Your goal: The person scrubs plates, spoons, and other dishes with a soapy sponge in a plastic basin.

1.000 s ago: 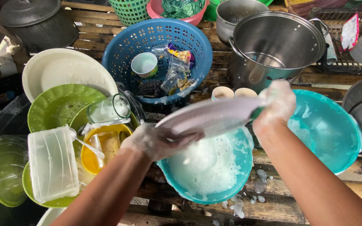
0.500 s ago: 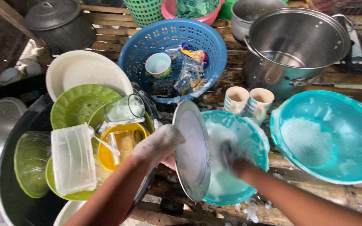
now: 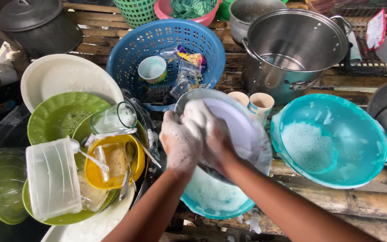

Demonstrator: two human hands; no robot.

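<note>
Plate [image 3: 242, 127] over basin [image 3: 211, 197]; dish pile [image 3: 81, 157] left, second basin [image 3: 330, 141] right — basket [image 3: 166, 58] behind

Bare forearms — hands [image 3: 198, 134] soap-lathered

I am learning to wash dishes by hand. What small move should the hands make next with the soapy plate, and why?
Probably sweep the right hand outward to the rim of the plate. Both hands are foamy, the left hand steadies the plate's edge over the suds basin, and the far side looks unscrubbed.
</note>
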